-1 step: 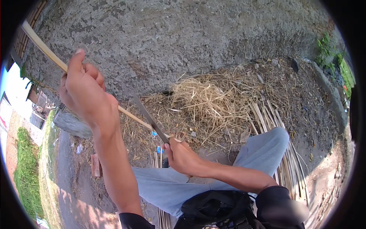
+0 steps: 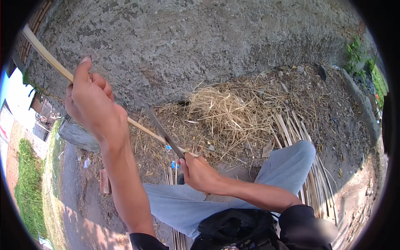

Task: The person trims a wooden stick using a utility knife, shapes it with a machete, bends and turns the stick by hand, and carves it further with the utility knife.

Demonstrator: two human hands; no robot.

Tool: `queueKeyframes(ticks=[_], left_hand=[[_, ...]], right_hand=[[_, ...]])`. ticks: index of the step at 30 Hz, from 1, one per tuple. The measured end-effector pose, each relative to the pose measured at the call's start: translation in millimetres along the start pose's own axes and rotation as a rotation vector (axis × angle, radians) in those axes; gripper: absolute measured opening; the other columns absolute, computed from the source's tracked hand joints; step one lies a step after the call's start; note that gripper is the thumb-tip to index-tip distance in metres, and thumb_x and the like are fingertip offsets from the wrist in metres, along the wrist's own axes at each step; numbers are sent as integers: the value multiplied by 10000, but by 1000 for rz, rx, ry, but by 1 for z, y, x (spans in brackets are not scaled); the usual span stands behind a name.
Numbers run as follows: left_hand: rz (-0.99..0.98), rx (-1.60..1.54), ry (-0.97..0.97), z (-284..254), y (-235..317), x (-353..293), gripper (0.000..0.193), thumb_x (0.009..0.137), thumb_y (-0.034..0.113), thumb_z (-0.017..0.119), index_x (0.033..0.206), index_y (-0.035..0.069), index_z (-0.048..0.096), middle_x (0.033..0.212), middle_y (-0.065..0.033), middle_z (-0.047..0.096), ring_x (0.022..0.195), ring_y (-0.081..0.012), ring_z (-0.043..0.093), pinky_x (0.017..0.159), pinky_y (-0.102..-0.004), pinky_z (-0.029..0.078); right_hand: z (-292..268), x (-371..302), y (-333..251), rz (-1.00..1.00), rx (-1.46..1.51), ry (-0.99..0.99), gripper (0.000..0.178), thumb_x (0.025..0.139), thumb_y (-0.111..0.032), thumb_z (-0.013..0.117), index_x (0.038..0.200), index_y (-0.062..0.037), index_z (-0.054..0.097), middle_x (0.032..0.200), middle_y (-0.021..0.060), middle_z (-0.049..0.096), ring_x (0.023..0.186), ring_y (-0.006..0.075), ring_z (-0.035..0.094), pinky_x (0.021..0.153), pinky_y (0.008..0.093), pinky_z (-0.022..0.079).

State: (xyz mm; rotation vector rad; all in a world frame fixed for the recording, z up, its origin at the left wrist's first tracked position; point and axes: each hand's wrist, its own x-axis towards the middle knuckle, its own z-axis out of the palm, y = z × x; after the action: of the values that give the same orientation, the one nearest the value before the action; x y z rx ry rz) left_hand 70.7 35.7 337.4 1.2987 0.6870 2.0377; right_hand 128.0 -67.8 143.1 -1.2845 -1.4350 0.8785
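Note:
A long pale bamboo strip (image 2: 49, 57) slants from the upper left down toward the middle. My left hand (image 2: 93, 98) is closed around its upper part, the thumb pointing up. Lower down, my right hand (image 2: 200, 171) grips a knife (image 2: 156, 121), its handle hidden by the fingers. The dark, narrow blade points up and left, crossing the strip near its lower end. That end reaches my right fingers; whether they press on it too, I cannot tell. Beyond the knife lies a heap of thin, curly shavings (image 2: 225, 109) on the ground.
A rough grey wall (image 2: 200, 39) rises ahead. Cut strips (image 2: 320, 179) lie in a bundle beside my right knee, and more strips (image 2: 179, 238) lie beneath my legs. A brick (image 2: 104, 181), a grey log-like block (image 2: 81, 136) and a blue wrapper (image 2: 174, 165) are on the left side.
My left hand and the strip have shifted very slightly left and down. The knife and right hand stay nearly the same.

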Motion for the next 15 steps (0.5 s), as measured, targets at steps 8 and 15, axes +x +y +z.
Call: queueKeyframes(ticks=[8,15], left_hand=[[-4,50,82,-3,-3,8,331,872,139,594,635,140,363,520,39,298,434,-54,227,425,-255,151],[57,55,86,2,10,3,349,887,139,578,617,144,356,517,40,299,431,-54,245,420,-254,158]], right_hand=[[28,-1,48,-49,-120,52,198,964,-85,434,932,101,492,637,267,596,499,429,577,481,484,466],[35,-12,53,74,-12,-47,250,958,-113,452,860,116,471,612,329,553,609,495,588,559,552,443]])
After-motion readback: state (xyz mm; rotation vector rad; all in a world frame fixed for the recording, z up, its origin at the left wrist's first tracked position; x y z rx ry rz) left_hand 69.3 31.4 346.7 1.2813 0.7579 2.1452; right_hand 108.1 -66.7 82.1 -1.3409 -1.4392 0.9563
